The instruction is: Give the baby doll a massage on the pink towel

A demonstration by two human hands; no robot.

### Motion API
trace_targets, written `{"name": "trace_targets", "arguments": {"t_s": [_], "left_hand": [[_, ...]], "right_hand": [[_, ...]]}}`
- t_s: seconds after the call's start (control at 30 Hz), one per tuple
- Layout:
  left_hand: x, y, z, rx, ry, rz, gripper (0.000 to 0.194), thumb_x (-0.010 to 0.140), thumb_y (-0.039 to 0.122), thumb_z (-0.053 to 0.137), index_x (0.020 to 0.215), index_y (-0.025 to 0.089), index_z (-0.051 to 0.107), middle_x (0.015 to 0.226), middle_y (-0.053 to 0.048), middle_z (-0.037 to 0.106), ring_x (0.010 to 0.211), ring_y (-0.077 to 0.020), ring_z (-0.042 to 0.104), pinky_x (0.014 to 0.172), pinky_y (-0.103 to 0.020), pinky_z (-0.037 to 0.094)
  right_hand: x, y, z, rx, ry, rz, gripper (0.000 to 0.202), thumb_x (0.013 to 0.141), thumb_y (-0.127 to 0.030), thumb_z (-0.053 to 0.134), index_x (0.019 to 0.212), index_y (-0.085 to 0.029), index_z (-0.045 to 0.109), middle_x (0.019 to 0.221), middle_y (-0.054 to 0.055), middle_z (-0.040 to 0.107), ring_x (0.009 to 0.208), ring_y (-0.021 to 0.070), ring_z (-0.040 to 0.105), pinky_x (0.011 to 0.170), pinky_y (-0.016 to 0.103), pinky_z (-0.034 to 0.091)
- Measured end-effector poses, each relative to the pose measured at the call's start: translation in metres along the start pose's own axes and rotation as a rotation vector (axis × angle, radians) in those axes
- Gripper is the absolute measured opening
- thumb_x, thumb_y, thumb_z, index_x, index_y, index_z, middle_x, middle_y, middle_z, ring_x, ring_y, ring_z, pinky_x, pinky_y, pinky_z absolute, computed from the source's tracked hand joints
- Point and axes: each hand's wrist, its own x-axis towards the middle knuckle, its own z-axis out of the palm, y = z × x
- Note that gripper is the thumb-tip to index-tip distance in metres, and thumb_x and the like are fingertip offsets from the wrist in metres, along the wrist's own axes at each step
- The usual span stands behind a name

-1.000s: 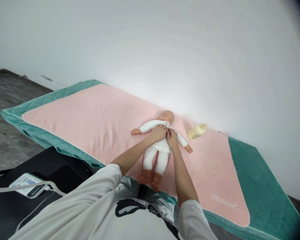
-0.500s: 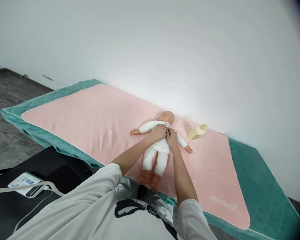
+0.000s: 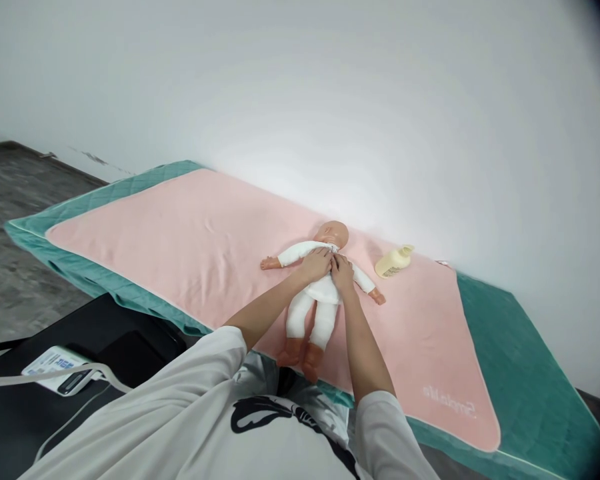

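A baby doll (image 3: 324, 291) in white clothes lies stretched out, its bare head (image 3: 333, 234) away from me and its feet near the front edge. Both its arms are spread to the sides. My left hand (image 3: 317, 263) rests flat on its upper torso, fingers extended. Beside it, my right hand (image 3: 343, 270) lies on the other side of the torso with the fingers spread a little. The fingertips of the two hands nearly meet below the doll's neck. Neither hand grips anything.
Right of the doll, a cream pump bottle (image 3: 394, 261) stands on the pink blanket (image 3: 180, 233). Under that is a green quilted cover (image 3: 520, 360), against a white wall (image 3: 300, 100). At lower left, a white device (image 3: 63, 371) with a cable sits on a black surface (image 3: 130, 340).
The fingers of my right hand have shifted slightly and look flatter on the torso. My left hand stays in place, as do the doll and the bottle. The view has moved a little.
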Motion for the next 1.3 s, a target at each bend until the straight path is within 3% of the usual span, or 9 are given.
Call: {"name": "trace_targets", "arguments": {"t_s": [0.17, 0.3, 0.43, 0.53, 0.87, 1.0, 1.17, 1.3], "left_hand": [[-0.015, 0.002, -0.008, -0.032, 0.081, 0.025, 0.036, 0.09, 0.014, 0.045, 0.125, 0.011, 0.054, 0.134, -0.013, 0.053, 0.13, -0.0241, 0.043, 0.11, -0.04, 0.034], [-0.044, 0.01, -0.013, -0.105, 0.177, 0.03, 0.027, 0.088, 0.011, 0.045, 0.11, 0.012, 0.061, 0.119, -0.011, 0.06, 0.114, -0.0244, 0.051, 0.101, -0.04, 0.042], [-0.078, 0.023, -0.015, -0.141, 0.117, 0.037, 0.024, 0.084, 0.005, 0.045, 0.095, 0.015, 0.063, 0.099, -0.008, 0.062, 0.098, -0.0221, 0.052, 0.091, -0.037, 0.045], [-0.094, 0.032, -0.016, -0.129, 0.05, 0.033, 0.023, 0.083, 0.004, 0.045, 0.092, 0.016, 0.063, 0.095, -0.007, 0.061, 0.095, -0.0212, 0.051, 0.089, -0.035, 0.045], [-0.097, 0.035, -0.009, -0.057, -0.087, 0.015, 0.017, 0.087, 0.01, 0.047, 0.089, 0.014, 0.064, 0.092, -0.008, 0.063, 0.096, -0.0233, 0.052, 0.087, -0.038, 0.044], [-0.095, 0.036, -0.013, -0.067, -0.083, 0.013, 0.019, 0.087, 0.009, 0.046, 0.091, 0.014, 0.064, 0.093, -0.008, 0.063, 0.095, -0.0223, 0.052, 0.09, -0.037, 0.044], [-0.091, 0.038, -0.017, -0.083, -0.025, 0.007, 0.023, 0.088, 0.009, 0.045, 0.101, 0.014, 0.063, 0.102, -0.008, 0.062, 0.103, -0.0225, 0.051, 0.094, -0.037, 0.042], [-0.091, 0.036, -0.012, -0.059, -0.041, -0.012, 0.021, 0.088, 0.011, 0.047, 0.101, 0.014, 0.063, 0.102, -0.009, 0.062, 0.102, -0.0233, 0.05, 0.091, -0.037, 0.043]], "right_hand": [[-0.021, -0.014, -0.013, 0.027, 0.121, -0.018, 0.04, 0.094, -0.035, 0.035, 0.119, -0.014, 0.059, 0.129, 0.016, 0.056, 0.124, 0.0256, 0.046, 0.106, 0.045, 0.032], [-0.063, -0.031, -0.022, 0.073, 0.262, -0.067, 0.037, 0.097, -0.037, 0.037, 0.112, -0.016, 0.062, 0.12, 0.015, 0.057, 0.118, 0.025, 0.047, 0.103, 0.045, 0.036], [-0.11, -0.045, -0.019, 0.083, 0.231, -0.066, 0.035, 0.099, -0.032, 0.033, 0.1, -0.017, 0.065, 0.098, 0.01, 0.062, 0.099, 0.0227, 0.053, 0.09, 0.04, 0.044], [-0.13, -0.049, -0.014, 0.05, 0.216, -0.08, 0.034, 0.099, -0.029, 0.034, 0.098, -0.016, 0.066, 0.094, 0.01, 0.063, 0.092, 0.0223, 0.053, 0.086, 0.038, 0.044], [-0.131, -0.051, -0.009, 0.012, 0.148, -0.077, 0.038, 0.099, -0.028, 0.03, 0.093, -0.016, 0.066, 0.09, 0.01, 0.065, 0.087, 0.0223, 0.055, 0.082, 0.037, 0.042], [-0.127, -0.05, -0.012, 0.014, 0.123, -0.059, 0.039, 0.099, -0.03, 0.029, 0.092, -0.018, 0.066, 0.089, 0.009, 0.066, 0.086, 0.0229, 0.055, 0.082, 0.038, 0.042], [-0.116, -0.045, -0.015, -0.012, 0.188, -0.06, 0.037, 0.099, -0.032, 0.033, 0.095, -0.018, 0.066, 0.095, 0.01, 0.066, 0.092, 0.0237, 0.054, 0.086, 0.039, 0.041], [-0.111, -0.041, -0.012, -0.042, 0.136, -0.056, 0.036, 0.098, -0.029, 0.032, 0.094, -0.017, 0.065, 0.093, 0.01, 0.066, 0.091, 0.0235, 0.054, 0.086, 0.039, 0.04]]}}
